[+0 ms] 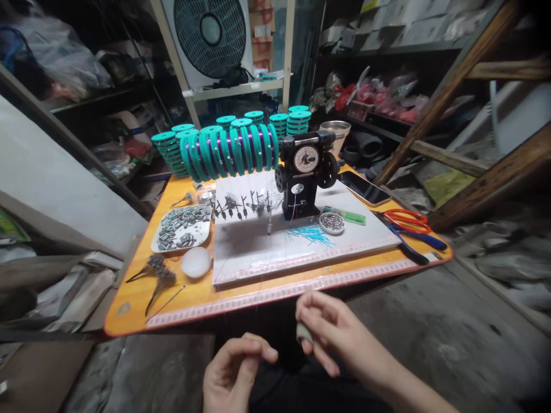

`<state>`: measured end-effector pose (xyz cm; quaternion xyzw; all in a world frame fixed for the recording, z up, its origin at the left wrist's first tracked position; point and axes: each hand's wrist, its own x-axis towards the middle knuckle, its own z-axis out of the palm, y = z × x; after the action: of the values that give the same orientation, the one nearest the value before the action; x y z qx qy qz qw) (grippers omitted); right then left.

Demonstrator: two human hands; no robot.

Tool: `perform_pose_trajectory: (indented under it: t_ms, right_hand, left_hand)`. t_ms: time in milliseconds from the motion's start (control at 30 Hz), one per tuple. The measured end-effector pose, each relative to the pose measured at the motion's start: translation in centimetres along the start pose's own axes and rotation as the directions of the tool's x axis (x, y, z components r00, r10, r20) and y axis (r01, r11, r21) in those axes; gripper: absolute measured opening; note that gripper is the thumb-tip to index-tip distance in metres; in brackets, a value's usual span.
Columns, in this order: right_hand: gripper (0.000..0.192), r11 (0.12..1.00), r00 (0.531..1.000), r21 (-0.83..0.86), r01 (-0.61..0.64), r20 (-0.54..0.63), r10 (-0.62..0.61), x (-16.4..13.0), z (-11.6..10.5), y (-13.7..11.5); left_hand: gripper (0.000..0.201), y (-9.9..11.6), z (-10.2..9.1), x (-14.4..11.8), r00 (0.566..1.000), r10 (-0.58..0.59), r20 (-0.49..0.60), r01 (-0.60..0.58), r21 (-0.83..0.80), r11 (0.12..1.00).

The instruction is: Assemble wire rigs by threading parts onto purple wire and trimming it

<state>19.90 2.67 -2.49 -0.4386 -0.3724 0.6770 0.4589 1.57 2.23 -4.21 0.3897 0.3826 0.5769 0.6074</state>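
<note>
My left hand (235, 373) is low in the head view, in front of the table edge. Its thumb and bent index finger come together; anything between them is too small to make out. To its right, my right hand (338, 330) has thumb and fingers pressed together, with a grey band (303, 332) around one finger. What it pinches cannot be seen. Both hands are apart from each other. Beyond them stands a black hand-winding machine (305, 178) with a dial, carrying a row of turquoise spools (232, 152) wound with purple line. Thin strands hang below the spools.
On the orange table (124, 298) lie a tray of small grey pieces (183, 226), a white round lid (196, 263), a dish of metal beads (332, 223), blue strips (312, 234), a phone (365, 188), orange-handled scissors (407, 219) and blue-handled pliers (424, 238). A wooden ladder (447, 86) leans right.
</note>
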Motion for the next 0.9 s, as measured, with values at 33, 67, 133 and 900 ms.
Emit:
perform_pose_trajectory:
  t_ms: [33,67,133,900]
  right_hand:
    - [0.035,0.997,0.998,0.071,-0.039,-0.041,0.042,-1.0,-0.5,1.1]
    - [0.034,0.986,0.993,0.160,-0.044,-0.098,0.060,-1.7,-0.9,2.0]
    - [0.035,0.963,0.979,0.267,-0.020,-0.191,0.073,-2.5,-1.9,3.3]
    - [0.012,0.453,0.626,-0.654,0.606,0.041,-0.779,-3.4,1.3,1.4]
  left_hand:
    - [0.015,-0.4,-0.2,0.2,0.999,-0.043,-0.015,0.043,0.011,0.999]
    - [0.016,-0.8,-0.3,0.3,0.997,-0.081,-0.017,0.081,0.020,0.996]
    - [0.018,-1.5,-0.2,0.6,0.990,-0.134,-0.033,0.134,0.012,0.991]
    - [0.033,-1.0,3.1,0.4,0.933,-0.293,-0.207,0.245,-0.231,0.942]
